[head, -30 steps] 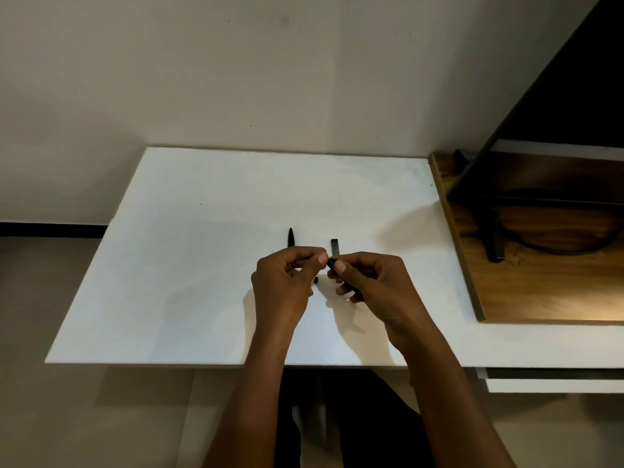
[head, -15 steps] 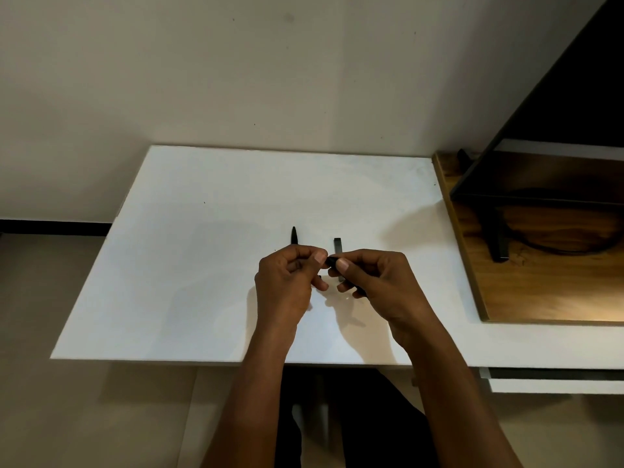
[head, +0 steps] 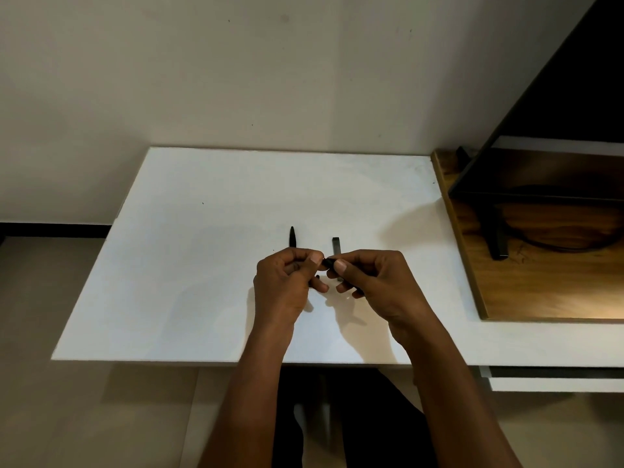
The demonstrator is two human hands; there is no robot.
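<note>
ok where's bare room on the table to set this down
Widest: the left of the table, from left hand to the left edge. Also the far strip beyond the pointed part and blunt part, up to the wall, and a narrower patch between right hand and wooden board. Crowded: the middle, where both hands pinch the black piece.

Can't ID small black part (head: pixel 327 262) pinched btw left hand (head: pixel 287 285) & right hand (head: pixel 378 282): mostly under fingers. Can't see near parts of pointed black piece (head: pixel 292 237) & black bar (head: pixel 336 246) just beyond knuckles. Cut by frame edge, far right of hands: dark screen (head: pixel 574 96).
</note>
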